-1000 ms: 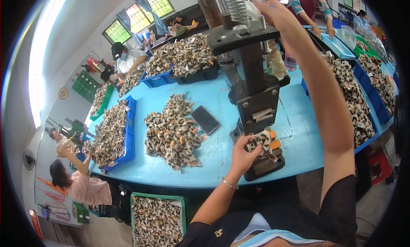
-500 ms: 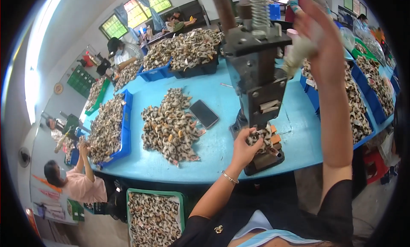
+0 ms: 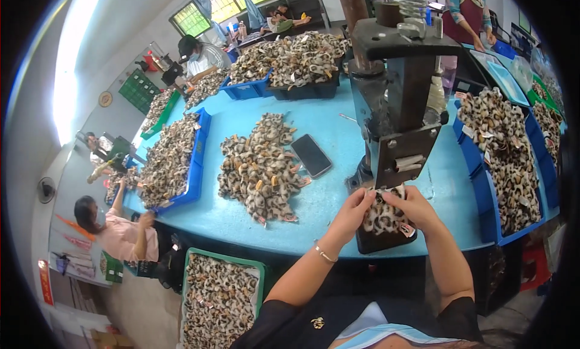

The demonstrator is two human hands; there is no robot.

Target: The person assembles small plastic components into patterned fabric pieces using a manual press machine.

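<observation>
A small spotted plush piece [image 3: 383, 220] in cream, brown and black fur, with a white-and-red label, lies on the dark base [image 3: 386, 243] of a bench press. My left hand [image 3: 355, 212] pinches its left upper side, thumb and fingers closed. From the other side my right hand [image 3: 417, 206] grips it the same way, so both thumbs are close together beneath the head of the black metal press [image 3: 406, 150]. A dark round spot shows on the plush between the thumbs. The fingers hide part of the piece.
Left of the press are a loose pile of plush pieces [image 3: 258, 174] and a phone [image 3: 312, 155]. Blue bins of the same pieces stand left [image 3: 194, 168] and right [image 3: 483, 198]; a green-rimmed crate [image 3: 261, 270] is below the table edge [image 3: 290, 256]. Other people work around the table.
My right hand has come down from beside the upper press to the plush piece, joining my left hand. The view has shifted, so the table contents appear farther right.
</observation>
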